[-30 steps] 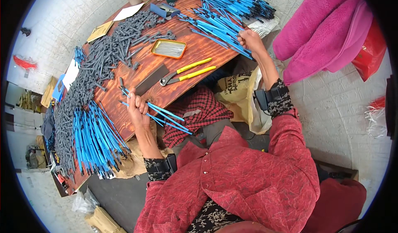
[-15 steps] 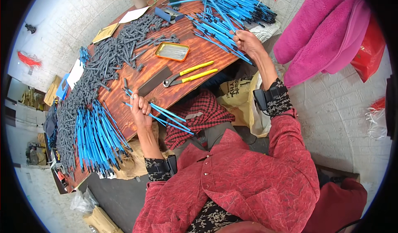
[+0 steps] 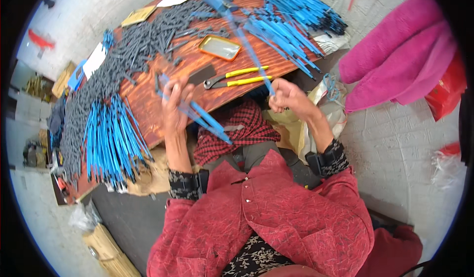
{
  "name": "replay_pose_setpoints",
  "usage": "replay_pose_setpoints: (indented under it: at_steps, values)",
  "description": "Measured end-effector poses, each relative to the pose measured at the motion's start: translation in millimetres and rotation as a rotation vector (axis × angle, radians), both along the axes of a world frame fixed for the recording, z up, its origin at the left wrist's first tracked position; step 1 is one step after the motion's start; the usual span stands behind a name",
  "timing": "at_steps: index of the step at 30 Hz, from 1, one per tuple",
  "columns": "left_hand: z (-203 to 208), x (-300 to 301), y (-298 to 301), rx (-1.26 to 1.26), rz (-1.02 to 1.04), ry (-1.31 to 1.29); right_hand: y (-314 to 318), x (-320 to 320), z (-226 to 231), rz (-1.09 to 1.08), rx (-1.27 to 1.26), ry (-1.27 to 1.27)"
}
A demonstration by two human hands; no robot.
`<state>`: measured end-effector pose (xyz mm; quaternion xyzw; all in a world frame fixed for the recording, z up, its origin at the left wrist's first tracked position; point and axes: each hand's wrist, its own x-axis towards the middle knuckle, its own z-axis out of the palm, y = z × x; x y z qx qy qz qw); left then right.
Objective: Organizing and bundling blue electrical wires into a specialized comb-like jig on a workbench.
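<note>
My left hand (image 3: 176,104), smeared by motion, is closed around a few thin blue rods (image 3: 210,122) that stick out toward my lap. A small grey piece shows at their upper end beside the fingers. In my right hand (image 3: 290,98) one end of a single long blue rod (image 3: 253,55) is pinched; its blurred length slants up and left across the table. Between the hands lie yellow-handled cutting pliers (image 3: 247,81) and a dark flat block (image 3: 201,73). An orange-rimmed tin tray (image 3: 203,50) with thin pale pieces is just beyond.
Grey plastic parts (image 3: 133,57) heap along the table's left side. A fan of blue rods with black ends (image 3: 111,141) rests at the lower left; another blue rod pile (image 3: 301,8) lies at the far right. A magenta fleece (image 3: 395,55) hangs on the right.
My right hand has come away from the blue rod pile, down and to the left, with one rod in it. My left hand has risen slightly, still holding its rods. The view has shifted.
</note>
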<state>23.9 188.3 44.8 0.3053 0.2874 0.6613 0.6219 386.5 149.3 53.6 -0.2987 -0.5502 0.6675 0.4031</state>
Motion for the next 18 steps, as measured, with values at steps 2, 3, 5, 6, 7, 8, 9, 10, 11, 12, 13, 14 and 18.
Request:
replay_pose_setpoints:
  at_steps: [2, 3, 5, 6, 7, 8, 9, 10, 11, 12, 13, 14, 18]
  values:
    - [11, 16, 5, 0.02, 0.013, -0.017, -15, -17, -20, 0.068, -0.091, -0.077]
    - [15, 21, 9, 0.041, -0.008, -0.028, -24, -25, -23, 0.068, -0.138, -0.121]
    - [16, 25, 17, 0.062, -0.016, -0.038, -35, -36, -31, 0.089, -0.161, -0.139]
    - [16, 25, 20, 0.091, -0.028, -0.045, -39, -39, -33, 0.097, -0.162, -0.153]
    - [16, 22, 19, 0.121, -0.039, -0.051, -41, -44, -35, 0.114, -0.163, -0.155]
    - [14, 19, 18, 0.119, -0.031, -0.054, -42, -45, -36, 0.111, -0.176, -0.189]
    - [11, 16, 18, 0.094, -0.005, -0.032, -43, -46, -36, 0.108, -0.187, -0.223]
    - [9, 13, 17, 0.069, 0.021, -0.01, -45, -47, -36, 0.117, -0.187, -0.228]
    - [11, 14, 13, 0.066, 0.039, -0.02, -48, -49, -37, 0.1, -0.194, -0.231]
    - [12, 13, 13, 0.063, 0.043, -0.024, -49, -50, -37, 0.085, -0.201, -0.235]
    - [12, 11, 14, 0.048, 0.036, 0.025, -50, -51, -38, 0.089, -0.203, -0.239]
    - [13, 9, 13, 0.033, 0.03, 0.075, -50, -53, -40, 0.044, -0.196, -0.194]
    - [16, 2, 11, -0.05, 0.004, 0.167, -52, -63, -45, -0.2, -0.115, -0.084]
